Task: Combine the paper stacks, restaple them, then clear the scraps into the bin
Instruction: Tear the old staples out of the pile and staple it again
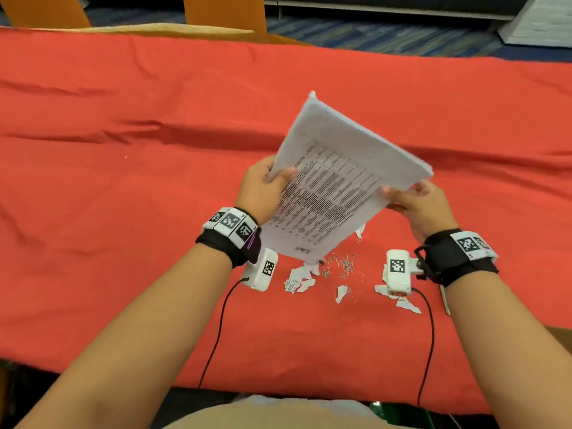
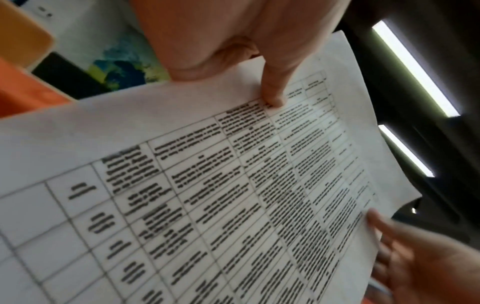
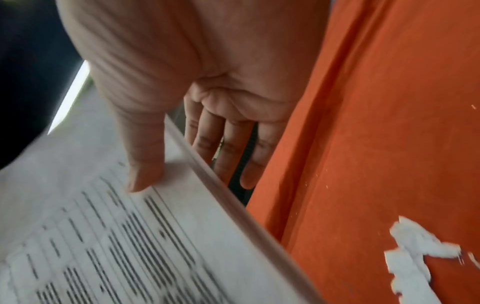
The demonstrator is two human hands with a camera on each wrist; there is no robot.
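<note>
A red cloth [image 1: 123, 212] covers the table across my head view. At frame centre my left hand [image 1: 263, 187] pinches one edge of the thick white printed paper stack [image 1: 334, 187], thumb on top; my right hand [image 1: 418, 202] grips the opposite edge, thumb above, fingers [image 3: 221, 144] beneath. The stack hangs tilted over torn white paper scraps [image 1: 300, 281] and loose metal staples [image 1: 340, 263].

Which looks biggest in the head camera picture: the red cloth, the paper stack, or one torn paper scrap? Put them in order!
1. red cloth, spread across most of the view.
2. paper stack, gripped by the left hand and right hand; held up nearer the camera, so it looks a bit bigger.
3. torn paper scrap, tiny.
</note>
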